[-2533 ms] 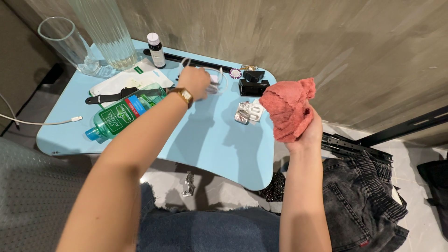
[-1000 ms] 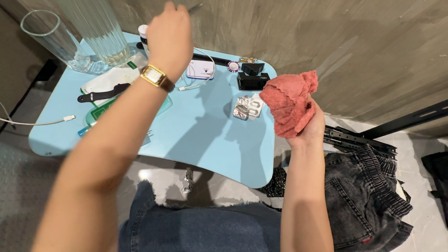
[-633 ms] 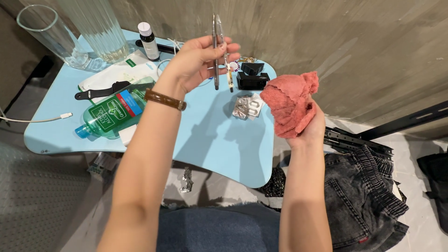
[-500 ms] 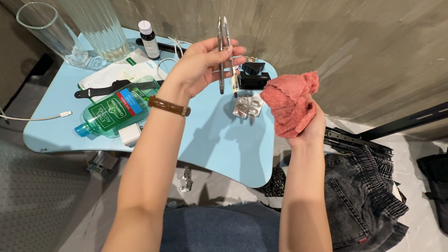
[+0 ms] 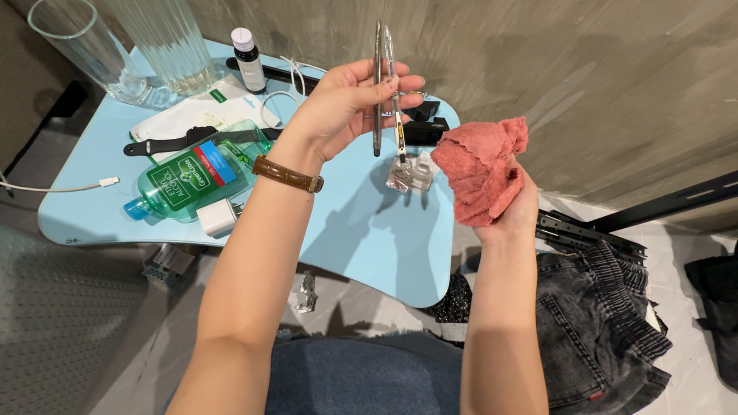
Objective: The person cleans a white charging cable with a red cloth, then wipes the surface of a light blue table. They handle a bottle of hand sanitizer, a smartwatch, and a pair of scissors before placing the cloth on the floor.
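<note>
The left hand [image 5: 342, 104] is raised above the light blue table [image 5: 361, 230] and its fingers grip two pens [image 5: 384, 84], held upright side by side. The right hand [image 5: 511, 207], beside the table's edge, closes around a crumpled pink cloth [image 5: 480, 169].

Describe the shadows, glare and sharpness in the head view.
Head view: sharp throughout, no motion blur; the left hand and pens cast soft shadows on the blue table; mild highlights on the green bottle and glasses; straight edges bow slightly toward the frame's borders.
</note>
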